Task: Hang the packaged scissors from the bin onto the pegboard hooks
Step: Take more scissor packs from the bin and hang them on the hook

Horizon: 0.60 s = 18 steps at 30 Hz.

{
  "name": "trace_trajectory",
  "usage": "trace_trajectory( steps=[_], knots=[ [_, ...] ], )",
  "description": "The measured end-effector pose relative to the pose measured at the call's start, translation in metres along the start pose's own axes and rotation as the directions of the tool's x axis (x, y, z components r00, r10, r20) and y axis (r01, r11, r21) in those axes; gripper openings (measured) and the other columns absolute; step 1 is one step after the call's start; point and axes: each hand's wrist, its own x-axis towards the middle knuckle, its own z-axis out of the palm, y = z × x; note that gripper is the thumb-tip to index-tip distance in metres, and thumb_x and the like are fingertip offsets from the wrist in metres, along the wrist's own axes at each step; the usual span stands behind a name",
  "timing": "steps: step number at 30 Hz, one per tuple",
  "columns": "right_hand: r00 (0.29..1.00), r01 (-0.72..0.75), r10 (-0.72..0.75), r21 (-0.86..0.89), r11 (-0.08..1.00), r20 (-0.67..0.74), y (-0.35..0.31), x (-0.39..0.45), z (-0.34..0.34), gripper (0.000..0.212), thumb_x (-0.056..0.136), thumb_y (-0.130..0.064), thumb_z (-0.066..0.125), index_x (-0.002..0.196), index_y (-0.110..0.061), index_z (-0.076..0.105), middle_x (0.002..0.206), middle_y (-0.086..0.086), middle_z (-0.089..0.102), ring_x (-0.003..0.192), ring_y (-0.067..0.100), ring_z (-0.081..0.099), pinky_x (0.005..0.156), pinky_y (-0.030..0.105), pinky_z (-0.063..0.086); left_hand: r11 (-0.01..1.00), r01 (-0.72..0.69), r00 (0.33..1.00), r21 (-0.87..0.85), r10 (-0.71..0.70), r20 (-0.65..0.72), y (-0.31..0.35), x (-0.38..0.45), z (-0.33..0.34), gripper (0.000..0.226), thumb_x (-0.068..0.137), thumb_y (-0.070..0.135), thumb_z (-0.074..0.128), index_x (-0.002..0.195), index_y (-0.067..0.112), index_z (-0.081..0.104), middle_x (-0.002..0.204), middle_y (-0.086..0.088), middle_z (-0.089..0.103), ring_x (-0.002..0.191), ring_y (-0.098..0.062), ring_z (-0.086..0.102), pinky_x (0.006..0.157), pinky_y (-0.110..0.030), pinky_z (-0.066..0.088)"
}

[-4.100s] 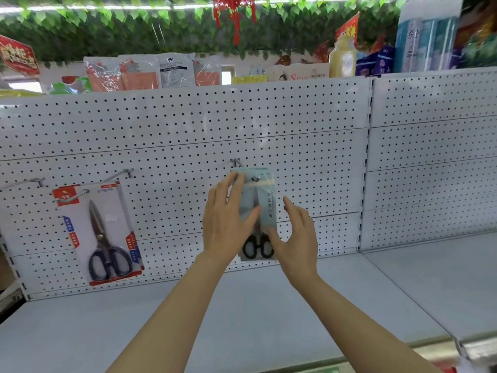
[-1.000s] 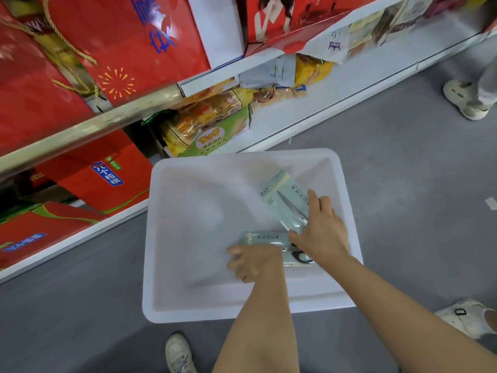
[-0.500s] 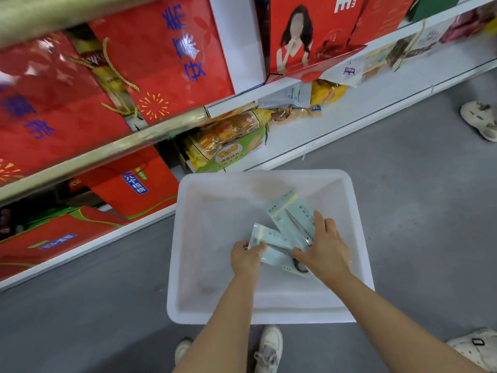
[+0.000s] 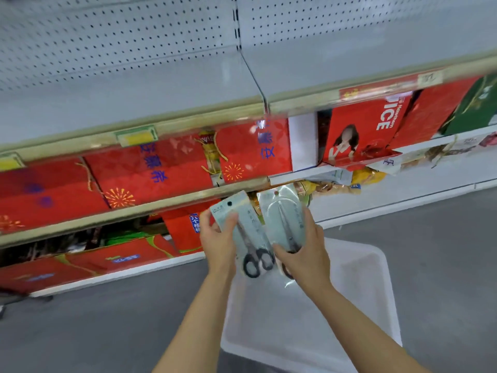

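Left hand (image 4: 219, 244) has its fingers clamped around one pack of scissors (image 4: 243, 232), held up above the white bin (image 4: 363, 286); just beside it the right hand (image 4: 305, 255) grips a second pack (image 4: 282, 219), thumb across the front, pegboard (image 4: 121, 36) overhead

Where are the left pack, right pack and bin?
left pack (image 4: 243, 223), head view, on the card beside the blades
right pack (image 4: 282, 219), head view, mid card
bin (image 4: 376, 300), head view, right wall
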Motion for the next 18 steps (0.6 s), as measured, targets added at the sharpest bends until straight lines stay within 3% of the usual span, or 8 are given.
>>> trace_trajectory(
  steps=[4, 8, 13, 16, 18],
  knots=[
    [0.991, 0.131, -0.128, 0.065, 0.989, -0.049, -0.069, -0.002, 0.008, 0.103, 0.07, -0.036, 0.08, 0.15, -0.041, 0.014, 0.137, -0.005, 0.04, 0.124, 0.016, 0.046, 0.09, 0.04, 0.051, 0.981, -0.186, 0.981, 0.047, 0.188, -0.037, 0.073, 0.015, -0.02, 0.043, 0.087, 0.02, 0.072, 0.122, 0.032, 0.049, 0.104, -0.006, 0.072, 0.093, -0.022, 0.071, 0.082, -0.048, 0.058],
    [0.97, 0.23, -0.217, 0.131, 0.964, -0.107, -0.135, -0.006, 0.015, 0.104, 0.071, -0.037, 0.082, 0.151, -0.036, 0.016, 0.145, -0.004, 0.037, 0.132, 0.015, 0.038, 0.099, 0.035, 0.042, 0.938, -0.346, 0.935, -0.019, 0.343, -0.084, 0.146, 0.025, -0.045, 0.048, 0.086, 0.014, 0.074, 0.124, 0.029, 0.049, 0.105, -0.004, 0.073, 0.096, -0.016, 0.071, 0.082, -0.034, 0.058],
    [0.937, 0.339, -0.316, 0.177, 0.924, -0.146, -0.222, -0.016, 0.023, 0.102, 0.074, -0.039, 0.08, 0.152, -0.038, 0.014, 0.144, -0.003, 0.037, 0.127, 0.011, 0.038, 0.093, 0.026, 0.036, 0.872, -0.484, 0.87, -0.073, 0.471, -0.144, 0.229, 0.042, -0.08, 0.05, 0.084, 0.008, 0.074, 0.125, 0.029, 0.055, 0.096, 0.004, 0.07, 0.087, -0.005, 0.069, 0.077, -0.02, 0.055],
    [0.91, 0.401, -0.365, 0.194, 0.895, -0.196, -0.27, -0.024, 0.031, 0.099, 0.075, -0.038, 0.079, 0.152, -0.038, 0.016, 0.144, -0.006, 0.037, 0.13, 0.008, 0.035, 0.093, 0.023, 0.032, 0.843, -0.536, 0.838, -0.047, 0.524, -0.153, 0.268, 0.056, -0.101, 0.053, 0.083, 0.015, 0.075, 0.122, 0.045, 0.056, 0.109, -0.001, 0.068, 0.099, -0.014, 0.066, 0.09, -0.039, 0.055],
    [0.885, 0.452, -0.409, 0.203, 0.869, -0.222, -0.301, -0.029, 0.039, 0.097, 0.076, -0.037, 0.078, 0.152, -0.038, 0.016, 0.144, -0.01, 0.036, 0.123, 0.001, 0.035, 0.092, 0.022, 0.032, 0.823, -0.568, 0.816, -0.031, 0.557, -0.153, 0.294, 0.062, -0.113, 0.055, 0.084, 0.019, 0.075, 0.123, 0.051, 0.054, 0.121, 0.006, 0.065, 0.11, -0.018, 0.061, 0.098, -0.044, 0.05]
  ],
)
